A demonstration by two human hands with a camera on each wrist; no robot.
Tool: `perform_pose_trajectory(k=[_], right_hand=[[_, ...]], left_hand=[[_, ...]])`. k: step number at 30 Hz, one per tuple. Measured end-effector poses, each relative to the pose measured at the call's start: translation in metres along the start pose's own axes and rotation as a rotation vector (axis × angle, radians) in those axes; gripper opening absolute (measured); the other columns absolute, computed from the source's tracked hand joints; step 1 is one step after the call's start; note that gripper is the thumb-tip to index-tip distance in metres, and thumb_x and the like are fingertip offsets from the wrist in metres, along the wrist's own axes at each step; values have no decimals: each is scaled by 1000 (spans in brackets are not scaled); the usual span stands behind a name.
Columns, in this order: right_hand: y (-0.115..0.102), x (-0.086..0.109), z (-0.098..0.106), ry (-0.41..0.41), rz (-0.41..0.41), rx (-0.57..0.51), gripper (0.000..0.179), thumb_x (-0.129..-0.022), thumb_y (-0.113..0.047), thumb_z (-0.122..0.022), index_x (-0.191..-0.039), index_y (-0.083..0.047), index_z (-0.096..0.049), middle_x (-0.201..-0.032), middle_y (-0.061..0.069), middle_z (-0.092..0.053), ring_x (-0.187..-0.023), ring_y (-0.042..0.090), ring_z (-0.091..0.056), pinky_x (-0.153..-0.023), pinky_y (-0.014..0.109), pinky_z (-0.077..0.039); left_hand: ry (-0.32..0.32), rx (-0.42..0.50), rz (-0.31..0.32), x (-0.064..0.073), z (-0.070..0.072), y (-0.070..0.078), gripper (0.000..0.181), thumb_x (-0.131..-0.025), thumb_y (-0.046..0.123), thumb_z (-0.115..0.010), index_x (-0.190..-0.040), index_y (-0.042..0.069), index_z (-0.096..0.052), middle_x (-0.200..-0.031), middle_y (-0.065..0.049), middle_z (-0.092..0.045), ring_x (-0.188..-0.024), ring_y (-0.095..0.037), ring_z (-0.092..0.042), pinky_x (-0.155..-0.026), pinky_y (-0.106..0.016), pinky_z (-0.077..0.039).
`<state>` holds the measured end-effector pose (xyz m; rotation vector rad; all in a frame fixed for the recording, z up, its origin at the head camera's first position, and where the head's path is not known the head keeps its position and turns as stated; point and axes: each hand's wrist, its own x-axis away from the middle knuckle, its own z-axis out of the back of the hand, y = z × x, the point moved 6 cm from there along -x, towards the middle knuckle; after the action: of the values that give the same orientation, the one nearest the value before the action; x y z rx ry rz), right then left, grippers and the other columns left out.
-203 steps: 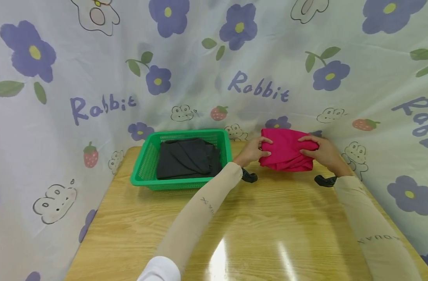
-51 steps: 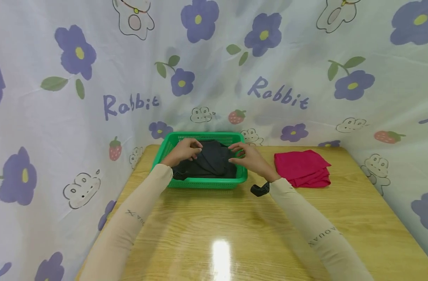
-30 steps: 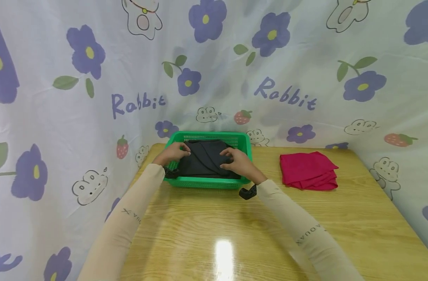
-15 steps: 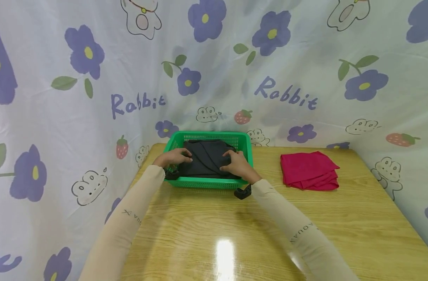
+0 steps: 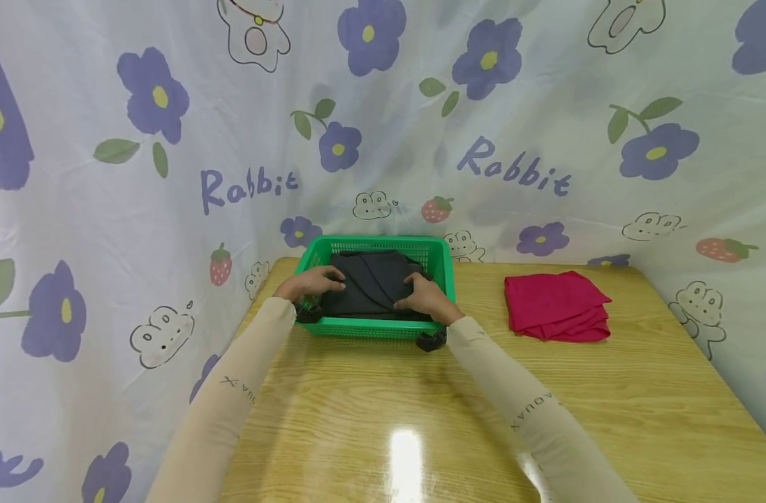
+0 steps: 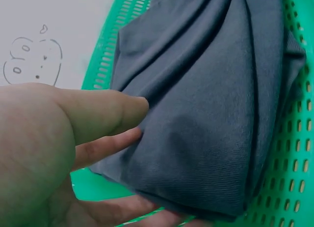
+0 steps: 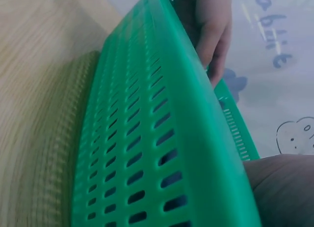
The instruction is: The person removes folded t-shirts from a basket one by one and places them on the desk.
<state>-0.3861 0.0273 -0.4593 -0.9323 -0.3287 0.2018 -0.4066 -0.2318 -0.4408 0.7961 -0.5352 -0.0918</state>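
Note:
A folded dark grey garment (image 5: 373,283) lies in a green plastic basket (image 5: 383,325). My left hand (image 5: 313,281) is at the garment's left edge. In the left wrist view, the left thumb (image 6: 108,111) is over the garment, and some fingertips go out of sight beneath its edge. At the garment's right side is my right hand (image 5: 428,299), its thumb and index finger spread apart. The basket wall (image 7: 132,138) hides most of that hand in the right wrist view, so contact there is unclear.
A folded pink-red cloth (image 5: 555,304) lies on the wooden table (image 5: 357,405) to the right of the basket. Behind the table hangs a white curtain (image 5: 395,133) printed with flowers and rabbits. The basket's raised rim surrounds the garment.
Earliest, both hands held the pink-red cloth; it now lies on the table. The hands moved left to the basket and came down at the garment's sides, barely shifting since half a second ago.

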Motion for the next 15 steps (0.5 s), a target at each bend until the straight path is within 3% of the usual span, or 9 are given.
perform_pose_trajectory(k=[9, 15], right_hand=[[4, -5, 0, 41, 9, -83, 65, -94, -18, -78, -150, -11, -45, -152, 22, -44, -133, 41, -49, -102, 53, -47], [3, -6, 0, 44, 22, -82, 63, -94, -18, -78, -150, -12, -48, -154, 21, -43, -134, 42, -48, -102, 54, -46]], left_hand=[[38, 12, -10, 4, 0, 5, 44, -108, 20, -56, -149, 5, -48, -156, -26, -33, -129, -47, -50, -96, -57, -50], [91, -22, -38, 7, 1, 11, 40, -107, 16, -56, -144, 0, -52, -152, -28, -38, -130, -48, -49, -91, -57, -53]])
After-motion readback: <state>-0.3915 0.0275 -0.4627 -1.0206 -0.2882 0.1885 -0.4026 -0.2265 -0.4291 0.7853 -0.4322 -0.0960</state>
